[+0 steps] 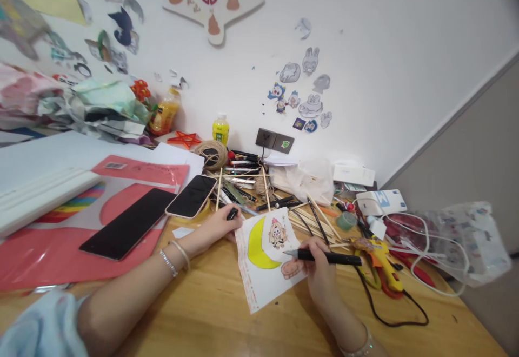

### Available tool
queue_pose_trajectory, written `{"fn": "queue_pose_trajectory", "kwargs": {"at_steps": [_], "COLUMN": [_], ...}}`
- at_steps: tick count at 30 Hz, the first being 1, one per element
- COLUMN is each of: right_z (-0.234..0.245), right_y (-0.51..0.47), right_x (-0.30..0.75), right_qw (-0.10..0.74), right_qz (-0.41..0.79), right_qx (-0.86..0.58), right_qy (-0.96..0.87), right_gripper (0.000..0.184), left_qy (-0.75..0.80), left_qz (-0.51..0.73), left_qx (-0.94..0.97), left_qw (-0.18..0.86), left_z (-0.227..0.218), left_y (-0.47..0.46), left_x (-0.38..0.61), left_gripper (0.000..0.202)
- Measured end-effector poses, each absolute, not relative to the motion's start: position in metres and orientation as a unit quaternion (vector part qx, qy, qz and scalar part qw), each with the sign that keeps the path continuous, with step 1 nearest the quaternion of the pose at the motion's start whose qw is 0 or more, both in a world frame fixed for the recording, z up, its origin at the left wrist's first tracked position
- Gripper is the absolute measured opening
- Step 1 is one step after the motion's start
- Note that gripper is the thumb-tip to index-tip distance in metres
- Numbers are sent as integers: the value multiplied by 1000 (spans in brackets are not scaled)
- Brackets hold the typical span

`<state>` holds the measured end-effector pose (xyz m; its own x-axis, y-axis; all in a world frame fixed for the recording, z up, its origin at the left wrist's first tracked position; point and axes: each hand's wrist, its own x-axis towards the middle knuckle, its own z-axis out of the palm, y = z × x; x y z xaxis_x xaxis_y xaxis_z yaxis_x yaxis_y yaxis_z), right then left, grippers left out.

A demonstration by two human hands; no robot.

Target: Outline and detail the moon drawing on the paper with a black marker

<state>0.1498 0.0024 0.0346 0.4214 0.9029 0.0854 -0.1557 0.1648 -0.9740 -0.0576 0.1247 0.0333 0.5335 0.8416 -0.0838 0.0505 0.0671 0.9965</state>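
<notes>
A white paper sheet (263,259) with a yellow crescent moon, a small cartoon figure and a peach shape lies on the wooden table (203,319). My right hand (320,270) grips a black marker (324,257), its tip touching the sheet near the peach shape. My left hand (219,224) rests at the sheet's upper left corner, fingers curled round a small black pen cap (232,213).
Two dark phones (190,196) (127,230) lie on red paper at left. Wooden sticks (312,222), markers and a twine ball (211,154) crowd the back. A yellow glue gun (383,265) with cord and a plastic bag (466,243) sit at right.
</notes>
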Motion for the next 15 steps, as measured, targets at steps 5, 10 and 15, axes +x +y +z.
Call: {"fn": "queue_pose_trajectory", "kwargs": {"at_steps": [5,10,15], "right_z": [31,32,29], "right_y": [4,6,7], "right_x": [159,158,158], "right_qw": [676,695,684], "right_qz": [321,352,379], "right_qx": [-523,-496,-493], "right_qy": [-408,-383,-382], "right_gripper": [30,33,31], "left_qy": [345,380,327], "left_qz": [286,239,142], "left_qx": [564,666,791], "left_qw": [693,596,497], "left_z": [39,39,43], "left_y": [121,121,120], "left_x": [-60,-63,-66], "left_gripper": [25,30,18]}}
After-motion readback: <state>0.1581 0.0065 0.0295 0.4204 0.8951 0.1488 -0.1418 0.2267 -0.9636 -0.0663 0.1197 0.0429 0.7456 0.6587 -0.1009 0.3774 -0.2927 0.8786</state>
